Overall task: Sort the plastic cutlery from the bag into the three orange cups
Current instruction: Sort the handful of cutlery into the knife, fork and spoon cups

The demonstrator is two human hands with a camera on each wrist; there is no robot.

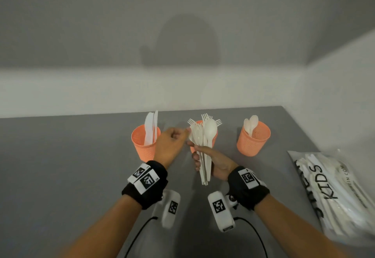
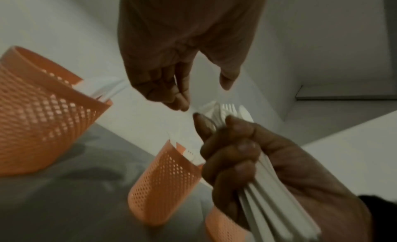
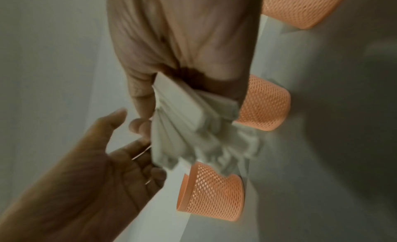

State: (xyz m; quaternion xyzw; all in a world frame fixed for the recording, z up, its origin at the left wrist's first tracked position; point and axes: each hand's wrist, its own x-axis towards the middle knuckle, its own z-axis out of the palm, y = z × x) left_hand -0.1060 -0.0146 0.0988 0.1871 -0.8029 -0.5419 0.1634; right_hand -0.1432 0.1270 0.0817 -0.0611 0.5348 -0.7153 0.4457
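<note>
Three orange mesh cups stand in a row on the grey table. The left cup holds knives, the middle cup holds forks and is partly hidden, and the right cup holds spoons. My right hand grips a bundle of white cutlery by the handles, upright in front of the middle cup. Spoon bowls and fork tines fan out at the bundle's top. My left hand reaches to those tops with loosely curled fingers. Its thumb is held apart and pinches nothing.
A clear bag printed "KIDS", with more white cutlery inside, lies at the table's right edge. White walls close in behind the cups and to the right. Two cables run off the near edge from the wrist cameras.
</note>
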